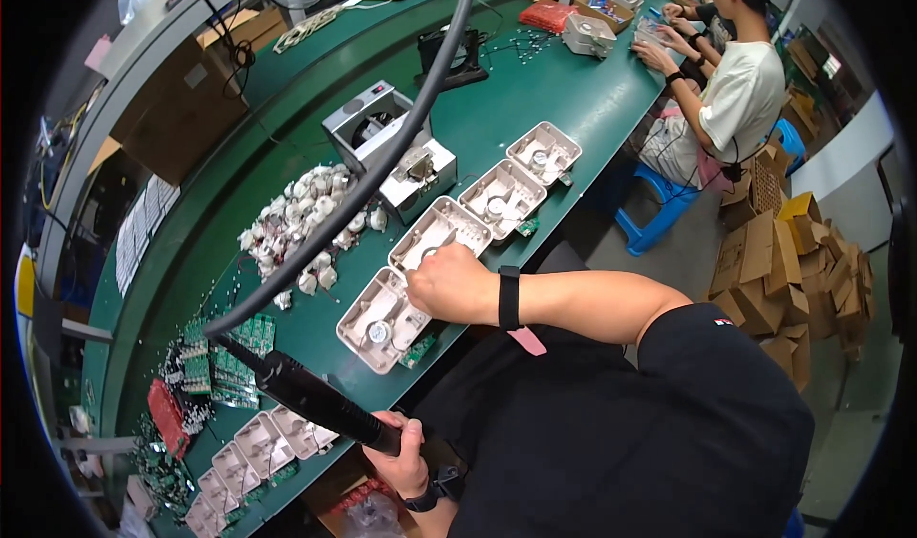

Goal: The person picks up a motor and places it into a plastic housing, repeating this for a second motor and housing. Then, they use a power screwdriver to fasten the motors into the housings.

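Near the front edge of the bench, my left hand (405,456) is wrapped round a black electric screwdriver (320,399). A thick dark cable (382,161) arcs up from its far end. My right hand (451,284) is closed in a fist over two open off-white plastic housings; what its fingers hold, if anything, is hidden. The nearer housing (353,326) has a round part inside and a small green circuit board (417,351) beside it. Under the fist lies the other housing (449,215), partly covered. Two more open housings (495,200) continue the row away to the right.
A pile of white wired parts (304,218) lies beyond the row, beside a grey machine (415,170). Green circuit boards (244,356) and more housings (260,442) are at lower left. Co-workers (745,84) sit at far right, near a blue stool (657,208) and cardboard boxes (764,270).
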Tool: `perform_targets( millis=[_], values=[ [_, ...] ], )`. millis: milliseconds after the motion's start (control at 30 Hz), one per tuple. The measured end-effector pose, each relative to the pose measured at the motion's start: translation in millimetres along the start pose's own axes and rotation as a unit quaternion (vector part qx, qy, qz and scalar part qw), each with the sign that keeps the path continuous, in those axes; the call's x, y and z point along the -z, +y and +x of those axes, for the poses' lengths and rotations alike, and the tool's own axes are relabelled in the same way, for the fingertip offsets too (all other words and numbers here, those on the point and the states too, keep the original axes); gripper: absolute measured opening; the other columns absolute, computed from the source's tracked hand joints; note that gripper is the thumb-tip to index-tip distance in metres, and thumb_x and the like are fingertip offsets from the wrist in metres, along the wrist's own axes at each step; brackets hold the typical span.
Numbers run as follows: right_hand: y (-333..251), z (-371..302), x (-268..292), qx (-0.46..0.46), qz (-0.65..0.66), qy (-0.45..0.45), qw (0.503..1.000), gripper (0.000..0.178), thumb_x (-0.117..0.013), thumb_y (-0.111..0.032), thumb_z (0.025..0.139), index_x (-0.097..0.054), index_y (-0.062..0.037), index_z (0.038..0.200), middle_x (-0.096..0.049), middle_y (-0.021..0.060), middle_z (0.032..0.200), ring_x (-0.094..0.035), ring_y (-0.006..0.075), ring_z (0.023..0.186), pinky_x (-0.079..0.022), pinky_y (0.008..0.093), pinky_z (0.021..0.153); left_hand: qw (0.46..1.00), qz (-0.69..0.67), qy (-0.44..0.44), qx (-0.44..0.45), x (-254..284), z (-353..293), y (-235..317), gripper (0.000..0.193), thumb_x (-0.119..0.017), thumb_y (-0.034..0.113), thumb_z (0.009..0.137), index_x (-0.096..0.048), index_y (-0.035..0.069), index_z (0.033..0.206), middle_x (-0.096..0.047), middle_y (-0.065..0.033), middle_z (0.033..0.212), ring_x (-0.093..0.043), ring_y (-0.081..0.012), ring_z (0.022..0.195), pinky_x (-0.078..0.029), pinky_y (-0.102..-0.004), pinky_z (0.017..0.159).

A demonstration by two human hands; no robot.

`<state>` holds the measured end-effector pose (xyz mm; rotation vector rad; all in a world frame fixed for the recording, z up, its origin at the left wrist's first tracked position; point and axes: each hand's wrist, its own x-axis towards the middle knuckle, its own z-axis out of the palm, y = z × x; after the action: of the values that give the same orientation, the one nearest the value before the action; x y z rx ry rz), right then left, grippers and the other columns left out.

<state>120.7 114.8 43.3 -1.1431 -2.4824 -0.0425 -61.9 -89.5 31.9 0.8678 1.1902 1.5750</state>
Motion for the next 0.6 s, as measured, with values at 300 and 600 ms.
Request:
perform_targets(
  millis=[300,600],
  values=[
    [80.0,-12.5,87.7,0.046,-0.006,0.071,0.996,0.02,-0.067,-0.021,0.078,-0.059,-0.0101,0.063,-0.06,0.0088,0.057,-0.065,0.0287,0.057,-0.049,0.0419,0.05,0.992,-0.035,-0.123,0.002,-41.2,44.2,-8.6,0.026,-0.069,0.0,0.081,-0.049,0.002,0.097,-0.059,-0.0137,0.103,-0.062,-0.0242,0.09,-0.052,-0.0353,0.079],
    [200.8,-37.5,82.2,-0.051,-0.1,-0.022,0.993,0.019,-0.067,-0.022,0.08,-0.065,-0.0089,0.066,-0.062,0.0095,0.058,-0.066,0.0301,0.059,-0.051,0.0421,0.052,0.98,-0.03,-0.179,0.088,-141.8,107.7,-50.9,0.023,-0.07,0.004,0.082,-0.054,0.0,0.098,-0.046,-0.0264,0.145,-0.041,-0.0425,0.139,-0.037,-0.0559,0.112]
  ],
)
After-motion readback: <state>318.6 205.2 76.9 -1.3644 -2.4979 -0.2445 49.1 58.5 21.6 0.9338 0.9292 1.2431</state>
